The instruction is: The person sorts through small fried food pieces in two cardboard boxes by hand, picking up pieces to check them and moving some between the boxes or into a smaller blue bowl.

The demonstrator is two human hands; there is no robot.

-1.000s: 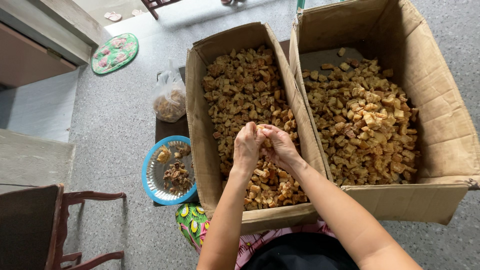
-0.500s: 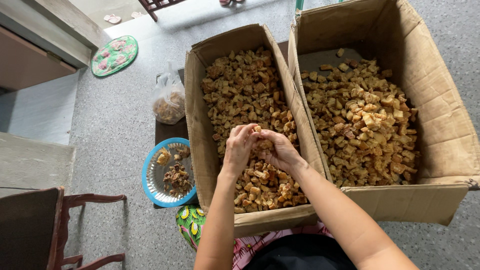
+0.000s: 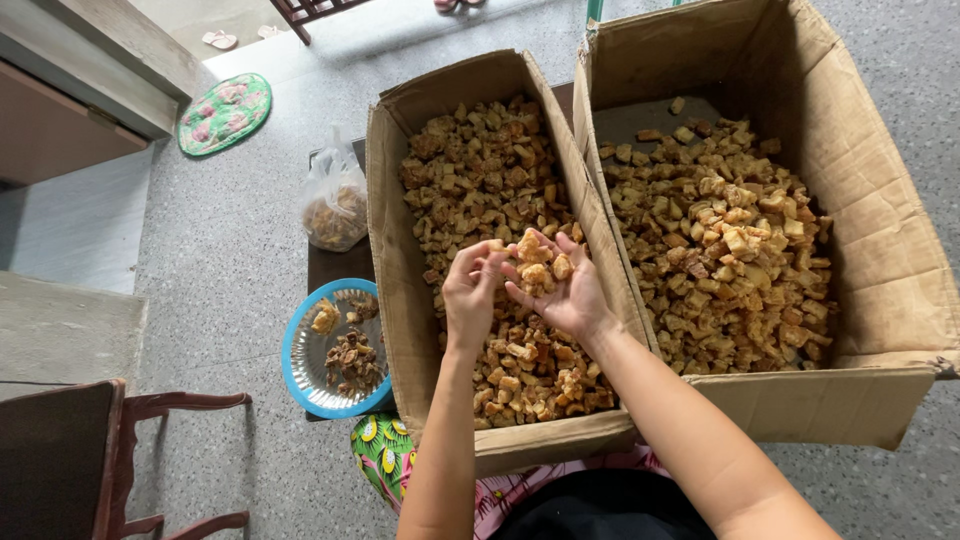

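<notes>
Brown chunks [image 3: 538,268] heaped, no clear axis

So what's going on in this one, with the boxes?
A person leans over two open cardboard boxes of golden-brown fried chunks. The right hand is cupped palm up over the left box, holding a few chunks; the left hand picks at them. The right box is untouched. A blue plate of darker pieces sits on the floor beside the left box.
</notes>
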